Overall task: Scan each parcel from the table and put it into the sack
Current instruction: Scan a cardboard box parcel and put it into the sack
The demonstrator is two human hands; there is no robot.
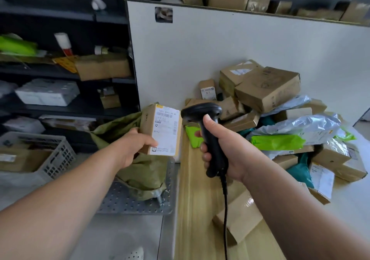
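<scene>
My left hand (132,145) grips a small brown cardboard parcel (163,129) with a white barcode label facing me, held above the olive-green sack (140,169). My right hand (224,149) grips the handle of a black corded barcode scanner (202,113), whose head points left toward the parcel's label, a short gap apart. The sack lies crumpled on a perforated grey metal platform (130,201) left of the table. A pile of parcels (270,103), brown boxes, green and grey bags, covers the table's far right.
The wooden table edge (192,199) runs between sack and parcels. A white partition board (220,49) stands behind the pile. Dark shelving (60,69) with boxes fills the left. A grey plastic crate (50,155) sits at the lower left. One flat box (238,217) lies near me.
</scene>
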